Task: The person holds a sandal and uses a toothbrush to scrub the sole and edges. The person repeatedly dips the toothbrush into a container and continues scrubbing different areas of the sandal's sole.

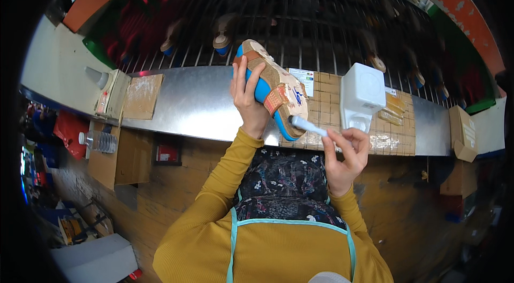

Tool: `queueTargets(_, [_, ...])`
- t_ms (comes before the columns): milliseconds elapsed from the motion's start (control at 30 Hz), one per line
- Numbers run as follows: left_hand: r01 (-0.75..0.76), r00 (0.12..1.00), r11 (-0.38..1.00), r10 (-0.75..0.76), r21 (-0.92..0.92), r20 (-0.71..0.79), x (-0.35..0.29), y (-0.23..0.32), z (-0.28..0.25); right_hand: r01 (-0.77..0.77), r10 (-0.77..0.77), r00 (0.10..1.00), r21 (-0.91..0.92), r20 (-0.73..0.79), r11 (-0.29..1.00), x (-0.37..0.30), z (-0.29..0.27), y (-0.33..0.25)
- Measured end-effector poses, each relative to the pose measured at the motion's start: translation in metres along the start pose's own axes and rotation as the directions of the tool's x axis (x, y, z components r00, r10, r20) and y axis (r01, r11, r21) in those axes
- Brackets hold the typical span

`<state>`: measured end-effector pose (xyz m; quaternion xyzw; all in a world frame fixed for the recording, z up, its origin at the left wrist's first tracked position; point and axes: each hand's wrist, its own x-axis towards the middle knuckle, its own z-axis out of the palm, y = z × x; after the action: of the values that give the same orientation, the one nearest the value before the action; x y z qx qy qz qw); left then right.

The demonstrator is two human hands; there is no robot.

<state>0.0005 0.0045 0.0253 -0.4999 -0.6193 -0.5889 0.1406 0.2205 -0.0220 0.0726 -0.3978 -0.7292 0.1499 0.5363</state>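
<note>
My left hand (249, 102) is wrapped round a sandal upper (274, 73) fitted on a blue shoe last (262, 89). The last is tilted so that its pale underside faces up and to the right, with the tan and orange straps folded over its edge. Between the fingers of my right hand (347, 159) is a brush (309, 125) with a pale handle. Its dark tip is at the heel end of the underside; whether it touches there is hard to tell. Right of the sandal, a white plastic container (364, 90) with a cut-open lower part stands on a cardboard sheet (324, 109).
Beyond the steel ledge (198, 109) runs a rack of metal bars (292, 26) carrying several shoes on lasts (222, 39). A yellowish packet (393, 109) lies beside the container. Cardboard boxes (463, 133) stand at the right end, and a plastic bottle (101, 142) lies at lower left.
</note>
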Motion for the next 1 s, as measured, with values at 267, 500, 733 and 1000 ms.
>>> queueTargets(267, [0.093,0.996,0.972,-0.09,-0.215,0.025,0.008,0.017,0.001,0.083,-0.078,0.993,0.051,-0.093,0.995,-0.001,-0.003,0.009])
queueTargets(500, [0.07,0.997,0.972,-0.059,-0.224,0.056,0.006,0.015,0.009,0.234,-0.235,0.966,-0.021,-0.107,0.972,0.004,-0.01,0.002])
queueTargets(733, [-0.001,0.996,0.95,0.028,-0.311,0.082,0.002,0.008,0.016,0.298,-0.295,0.954,-0.073,0.059,0.952,0.029,-0.021,-0.011])
queueTargets(1000, [0.238,0.969,0.753,-0.142,-0.613,0.201,-0.001,0.022,0.007,0.284,-0.288,0.958,-0.135,-0.008,0.949,0.02,-0.021,-0.008])
